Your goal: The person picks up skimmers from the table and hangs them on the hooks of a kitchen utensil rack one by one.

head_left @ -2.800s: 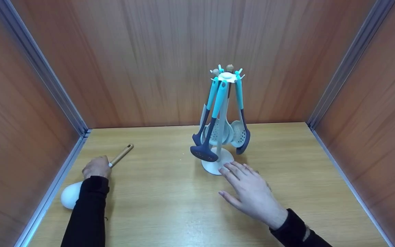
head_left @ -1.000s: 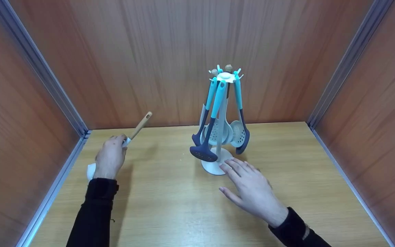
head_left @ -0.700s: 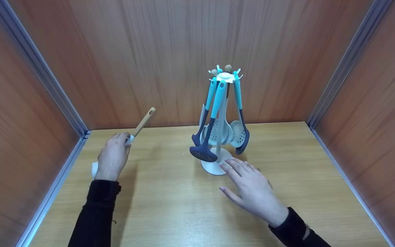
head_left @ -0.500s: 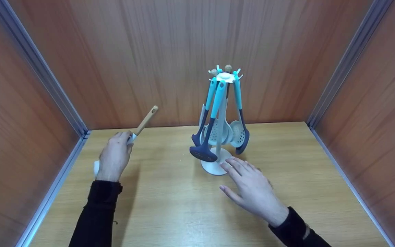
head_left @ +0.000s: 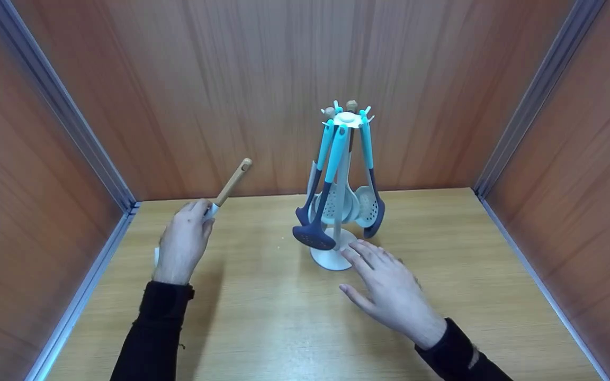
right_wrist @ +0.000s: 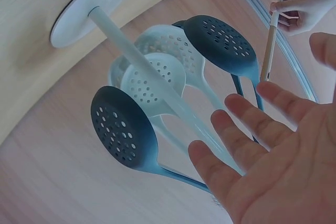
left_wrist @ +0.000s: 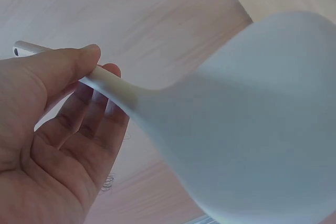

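My left hand (head_left: 183, 241) pinches the neck of a spatula (left_wrist: 252, 114) between thumb and fingers. The spatula has a broad white head and a wooden handle (head_left: 233, 182) that points up and away; in the head view my hand hides most of its head. On the right, my right hand (head_left: 389, 291) has its fingers extended and holds nothing. Its fingertips overlap the round white base of a utensil stand (head_left: 323, 259) in the head view; contact cannot be told. Several utensils hang there, including a dark-blue slotted skimmer (head_left: 315, 236) with a turquoise handle and a pale perforated spoon (head_left: 368, 206).
A light wooden table (head_left: 273, 317) carries the stand. Wood-grain panels enclose it: a back wall (head_left: 220, 95), a left wall (head_left: 29, 185) and a right wall (head_left: 575, 185), joined by grey metal strips.
My left hand has lifted the spatula from the table at the left and carried it forward and to the right, its handle now higher. My right hand and the stand have barely moved.
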Tool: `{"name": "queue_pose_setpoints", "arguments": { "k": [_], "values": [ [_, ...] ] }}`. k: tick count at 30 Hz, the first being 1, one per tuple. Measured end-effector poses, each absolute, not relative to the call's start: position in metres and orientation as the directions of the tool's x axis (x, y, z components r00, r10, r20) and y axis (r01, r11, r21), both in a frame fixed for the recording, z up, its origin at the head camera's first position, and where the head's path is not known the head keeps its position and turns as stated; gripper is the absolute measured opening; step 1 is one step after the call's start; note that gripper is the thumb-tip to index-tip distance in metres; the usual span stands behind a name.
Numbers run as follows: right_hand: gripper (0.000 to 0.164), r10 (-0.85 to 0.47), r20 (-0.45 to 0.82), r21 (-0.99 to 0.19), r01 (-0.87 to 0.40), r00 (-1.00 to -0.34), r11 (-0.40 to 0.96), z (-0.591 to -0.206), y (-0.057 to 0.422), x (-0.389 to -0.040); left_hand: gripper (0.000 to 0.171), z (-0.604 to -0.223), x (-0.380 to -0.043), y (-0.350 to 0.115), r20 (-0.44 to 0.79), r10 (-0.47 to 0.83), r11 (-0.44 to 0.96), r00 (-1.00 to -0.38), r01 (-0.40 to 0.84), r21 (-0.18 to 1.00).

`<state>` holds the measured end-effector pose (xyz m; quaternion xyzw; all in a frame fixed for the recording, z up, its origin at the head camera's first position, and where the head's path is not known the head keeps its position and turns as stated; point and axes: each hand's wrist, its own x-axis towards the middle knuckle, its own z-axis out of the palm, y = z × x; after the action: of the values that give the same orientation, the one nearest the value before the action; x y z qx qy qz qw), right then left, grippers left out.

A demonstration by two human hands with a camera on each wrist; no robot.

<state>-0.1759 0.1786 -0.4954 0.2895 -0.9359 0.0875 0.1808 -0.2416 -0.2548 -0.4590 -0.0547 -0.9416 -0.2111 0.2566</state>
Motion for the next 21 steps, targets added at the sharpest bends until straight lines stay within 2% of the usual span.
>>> {"name": "queue_pose_setpoints", "arguments": {
  "k": [13,21],
  "values": [
    [0.073,-0.481,0.336,-0.163,-0.553,-0.810,0.817,-0.489,0.178,-0.177,0.017,-0.454,-0.236,-0.236,0.568,0.004,0.888,-0.823,0.264,0.377],
    [0.072,-0.480,0.351,-0.174,-0.559,-0.804,0.811,-0.486,0.177,-0.178,0.018,-0.452,-0.231,-0.224,0.579,0.017,0.884,-0.815,0.283,0.372]
  ]
}}
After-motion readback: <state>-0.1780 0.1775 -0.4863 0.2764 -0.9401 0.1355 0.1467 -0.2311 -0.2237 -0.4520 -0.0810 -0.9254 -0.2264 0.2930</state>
